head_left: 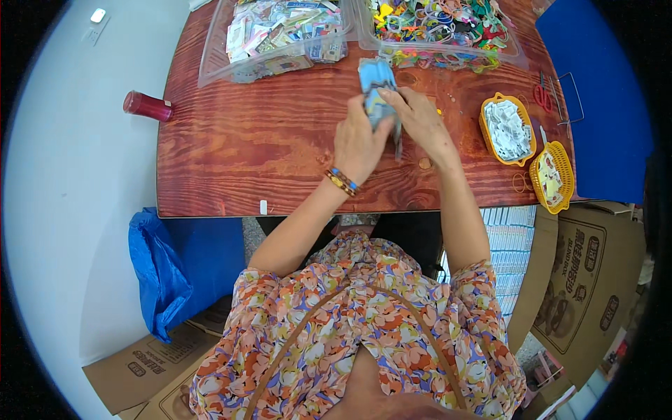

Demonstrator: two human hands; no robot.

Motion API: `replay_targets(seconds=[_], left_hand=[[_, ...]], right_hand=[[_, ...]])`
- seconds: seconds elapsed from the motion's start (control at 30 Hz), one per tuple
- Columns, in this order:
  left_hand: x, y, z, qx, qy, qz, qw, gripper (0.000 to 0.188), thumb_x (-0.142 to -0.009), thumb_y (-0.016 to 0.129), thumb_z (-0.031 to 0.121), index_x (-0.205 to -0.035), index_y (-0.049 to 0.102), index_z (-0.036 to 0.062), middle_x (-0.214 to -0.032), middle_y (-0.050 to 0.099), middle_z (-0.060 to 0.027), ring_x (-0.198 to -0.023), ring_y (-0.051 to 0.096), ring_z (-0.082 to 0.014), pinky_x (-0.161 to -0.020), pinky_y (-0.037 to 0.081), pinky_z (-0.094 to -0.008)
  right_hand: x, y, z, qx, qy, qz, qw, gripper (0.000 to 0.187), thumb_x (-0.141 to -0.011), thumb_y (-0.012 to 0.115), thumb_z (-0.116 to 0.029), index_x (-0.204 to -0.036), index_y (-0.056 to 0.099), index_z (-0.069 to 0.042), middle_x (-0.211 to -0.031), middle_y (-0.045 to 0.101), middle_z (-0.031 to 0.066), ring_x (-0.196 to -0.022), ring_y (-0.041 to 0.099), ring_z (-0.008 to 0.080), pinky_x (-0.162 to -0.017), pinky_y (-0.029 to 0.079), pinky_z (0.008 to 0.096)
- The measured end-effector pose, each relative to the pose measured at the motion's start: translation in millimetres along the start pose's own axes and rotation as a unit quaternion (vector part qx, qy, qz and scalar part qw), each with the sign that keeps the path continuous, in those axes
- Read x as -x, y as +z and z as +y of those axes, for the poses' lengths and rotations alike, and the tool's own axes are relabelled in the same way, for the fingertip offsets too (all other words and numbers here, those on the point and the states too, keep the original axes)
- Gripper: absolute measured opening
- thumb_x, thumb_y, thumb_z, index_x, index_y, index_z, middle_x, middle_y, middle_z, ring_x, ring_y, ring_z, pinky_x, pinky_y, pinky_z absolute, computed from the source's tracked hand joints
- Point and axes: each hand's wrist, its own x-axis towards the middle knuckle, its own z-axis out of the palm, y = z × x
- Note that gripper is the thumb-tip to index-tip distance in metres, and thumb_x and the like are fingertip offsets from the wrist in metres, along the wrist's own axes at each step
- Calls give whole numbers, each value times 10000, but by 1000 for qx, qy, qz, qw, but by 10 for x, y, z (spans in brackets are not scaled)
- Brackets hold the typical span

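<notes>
Over the middle of the wooden table [245, 154], both my hands are closed on a light blue printed packet [376, 73], flat and longer than wide. My left hand [358, 140], with beaded bracelets on its wrist, grips the packet's near end from the left. From the right, my right hand [420, 126] has its thumb and fingers on the packet's near half. A thin dark edge hangs below it, blurred. The fingers hide much of the packet's near part.
Two clear plastic bins stand at the back: one with printed packets [287, 31], one with colourful bands and trinkets [437, 28]. Yellow baskets hold white slips [507, 129] and printed cards [551, 178]. Red scissors [542, 96] lie at right, a red cylinder [147, 106] at left. Cardboard boxes [588, 280] stand below.
</notes>
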Motion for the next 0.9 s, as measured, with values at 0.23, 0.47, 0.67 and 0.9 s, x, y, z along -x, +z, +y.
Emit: replay_targets(seconds=[0.23, 0.47, 0.67, 0.9], left_hand=[[205, 428, -34, -103, 175, 31, 979, 918, -758, 790, 437, -1466, 371, 30, -1471, 381, -228, -1303, 403, -399, -1058, 345, -505], [163, 547, -265, -11, 233, -9, 972, 878, -777, 791, 388, -1467, 374, 38, -1486, 332, -245, -1357, 331, -411, -1110, 287, -498], [124, 99, -626, 388, -98, -15, 916, 648, -989, 595, 324, -1462, 341, -38, -1409, 495, -171, -1278, 494, -305, -1068, 394, -365], [-131, -604, -920, 619, -225, -101, 746, 439, -1013, 574, 257, -1378, 468, 37, -1308, 591, -96, -1130, 604, -183, -974, 503, -364]], right_hand=[[-17, -393, 84, -110, 49, -134, 984, 782, -800, 717, -574, -1247, 578, 53, -1138, 663, 164, -1027, 642, 215, -861, 518, 355], [-171, -293, 726, -192, 137, -23, 972, 609, -840, 725, -438, -1168, 621, 65, -1064, 688, 135, -921, 676, 175, -787, 543, 323], [96, 33, 453, -381, 145, -55, 912, 447, -924, 649, -344, -1140, 636, 48, -1017, 712, 105, -852, 696, 142, -760, 569, 300], [-326, 691, 194, -362, 14, -60, 930, 429, -950, 621, -374, -1122, 670, 16, -979, 715, 63, -834, 669, 122, -742, 541, 282]])
